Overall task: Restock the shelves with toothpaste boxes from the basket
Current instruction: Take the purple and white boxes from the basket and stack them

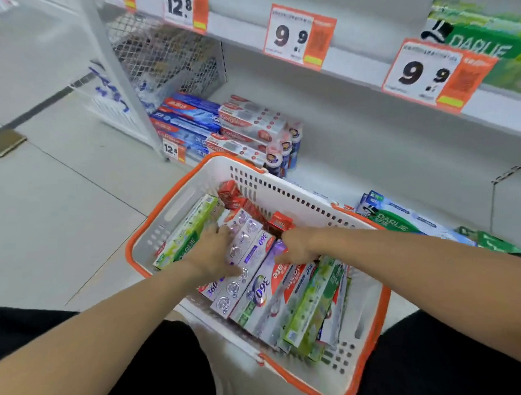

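Shop aisle, white shelves (pixel 369 140) beyond both hands, orange-rimmed basket (pixel 177 206) below them, left hand (pixel 212 252) gripping a purple toothpaste box (pixel 243 242), right hand (pixel 296 246) curled on boxes beside it.

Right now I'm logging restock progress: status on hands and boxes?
Both hands in the basket. Left hand and right hand on the white 360 box. Nothing lifted yet. No obstruction.

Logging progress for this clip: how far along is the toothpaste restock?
Done: some boxes stacked on the bottom shelf. In hand: left hand and right hand are on the purple 360 boxes in the basket. Left: the basket holds many boxes; much of the shelf stays bare.
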`<action>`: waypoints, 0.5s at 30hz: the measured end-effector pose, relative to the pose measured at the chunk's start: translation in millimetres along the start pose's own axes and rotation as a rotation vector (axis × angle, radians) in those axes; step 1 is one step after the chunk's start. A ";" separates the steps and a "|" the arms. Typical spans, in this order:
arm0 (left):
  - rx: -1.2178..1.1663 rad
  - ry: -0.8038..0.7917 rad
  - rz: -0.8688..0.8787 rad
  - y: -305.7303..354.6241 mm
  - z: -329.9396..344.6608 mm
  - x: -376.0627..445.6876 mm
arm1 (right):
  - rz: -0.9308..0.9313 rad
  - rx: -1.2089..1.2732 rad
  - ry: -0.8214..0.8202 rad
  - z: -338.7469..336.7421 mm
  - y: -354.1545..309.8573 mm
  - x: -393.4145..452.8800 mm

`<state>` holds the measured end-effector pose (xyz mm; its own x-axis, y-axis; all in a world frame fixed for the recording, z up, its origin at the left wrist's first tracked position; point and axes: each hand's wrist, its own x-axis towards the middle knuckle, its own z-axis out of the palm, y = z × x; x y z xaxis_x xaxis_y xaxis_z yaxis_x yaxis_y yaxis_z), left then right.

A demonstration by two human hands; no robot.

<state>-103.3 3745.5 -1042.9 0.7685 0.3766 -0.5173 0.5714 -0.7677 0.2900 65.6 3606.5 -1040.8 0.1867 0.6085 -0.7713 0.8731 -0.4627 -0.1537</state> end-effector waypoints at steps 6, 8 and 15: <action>-0.056 -0.094 -0.009 4.7 3.1 7.6 | 0.035 0.167 -0.090 -11.9 12.9 -1.0; -0.042 -0.080 -0.015 9.2 -0.3 12.9 | 0.023 0.273 -0.120 -23.6 17.4 -13.6; 0.236 -0.002 0.162 28.0 0.2 20.5 | -0.022 0.516 0.154 -66.8 53.3 -66.3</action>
<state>-71.6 3731.7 -1045.5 0.8435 0.2386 -0.4812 0.3585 -0.9173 0.1736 129.8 3584.5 -956.6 0.2690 0.6913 -0.6706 0.5499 -0.6819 -0.4824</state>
